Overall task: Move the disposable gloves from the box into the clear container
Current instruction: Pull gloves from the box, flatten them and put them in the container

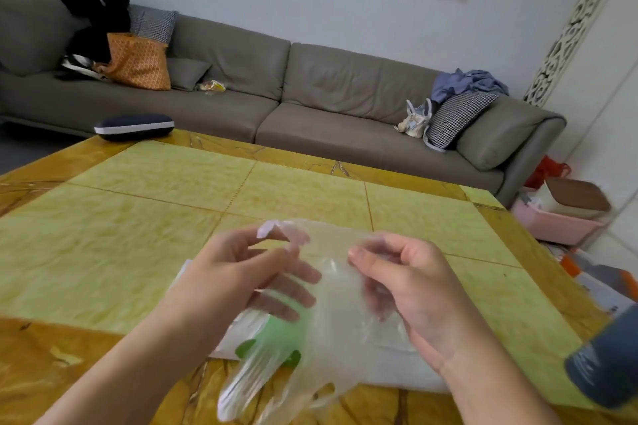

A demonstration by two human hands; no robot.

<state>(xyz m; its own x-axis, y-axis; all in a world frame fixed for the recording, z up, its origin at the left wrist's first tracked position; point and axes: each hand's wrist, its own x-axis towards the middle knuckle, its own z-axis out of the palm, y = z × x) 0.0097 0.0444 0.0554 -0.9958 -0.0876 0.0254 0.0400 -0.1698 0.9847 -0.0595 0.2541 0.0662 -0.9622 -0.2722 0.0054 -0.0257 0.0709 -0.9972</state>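
Observation:
A thin clear disposable glove (331, 331) hangs stretched between both hands above the near edge of the yellow table (138, 217). My left hand (241, 279) pinches its upper edge between thumb and forefinger. My right hand (411, 286) grips the other side with curled fingers. The glove's fingers dangle toward me. Beneath it lies a white box (386, 369) with green print, mostly hidden by the glove and my hands. I see no clear container in this view.
A dark glasses case (134, 127) lies at the table's far left edge. A grey sofa (310, 86) with bags and cushions runs behind. A grey blurred object (607, 366) sits at the right edge. Pink baskets (559, 221) stand on the floor at right.

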